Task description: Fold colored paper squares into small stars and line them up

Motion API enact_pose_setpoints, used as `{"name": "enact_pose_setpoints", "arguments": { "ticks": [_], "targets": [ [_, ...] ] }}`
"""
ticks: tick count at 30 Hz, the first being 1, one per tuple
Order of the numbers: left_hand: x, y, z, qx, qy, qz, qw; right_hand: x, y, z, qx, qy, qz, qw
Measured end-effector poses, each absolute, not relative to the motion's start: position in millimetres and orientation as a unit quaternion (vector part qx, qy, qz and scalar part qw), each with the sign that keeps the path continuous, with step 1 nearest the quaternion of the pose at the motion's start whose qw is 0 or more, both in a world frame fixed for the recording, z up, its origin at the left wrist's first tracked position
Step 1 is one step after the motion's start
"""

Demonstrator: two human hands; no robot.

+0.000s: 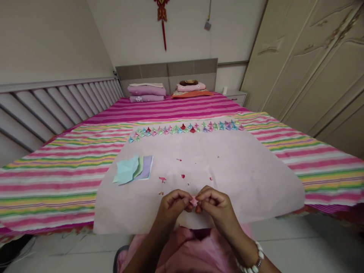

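Note:
A small pink folded paper piece (194,201) with pointed corners is held up over the front part of the pale sheet (241,170). My left hand (176,203) pinches its left side between thumb and fingers. On the opposite side, my right hand (213,201) grips it the same way, a white beaded bracelet on that wrist. The fingertips cover the outer edges of the piece. Just beyond the hands lie red paper scraps (182,176) and a few tiny dark bits.
Small folded paper pieces (170,130) in many colours line the sheet's far edge. Loose square papers (127,169) in blue, green and purple lie at left. A striped bedspread (51,170) surrounds the sheet. Folded bedding (146,91) rests by the headboard; wardrobes (313,57) stand right.

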State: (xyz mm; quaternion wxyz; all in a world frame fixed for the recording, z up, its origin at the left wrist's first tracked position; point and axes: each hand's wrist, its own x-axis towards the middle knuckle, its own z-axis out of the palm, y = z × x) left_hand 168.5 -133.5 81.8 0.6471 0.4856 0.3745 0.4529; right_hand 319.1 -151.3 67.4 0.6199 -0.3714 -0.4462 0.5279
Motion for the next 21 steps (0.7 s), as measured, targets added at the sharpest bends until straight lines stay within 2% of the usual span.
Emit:
{"name": "enact_pose_setpoints", "arguments": {
  "ticks": [6,14,21],
  "targets": [
    [174,-135,86,0.451,0.391,0.453,0.662,320,-154,70,-0.351,-0.491,0.508,0.615],
    [173,-134,86,0.451,0.404,0.477,0.637,320,-156,63,-0.354,-0.434,0.587,0.585],
    [173,-134,77,0.496,0.388,0.491,0.602,318,-151,71,-0.399,-0.419,0.592,0.561]
  ]
}}
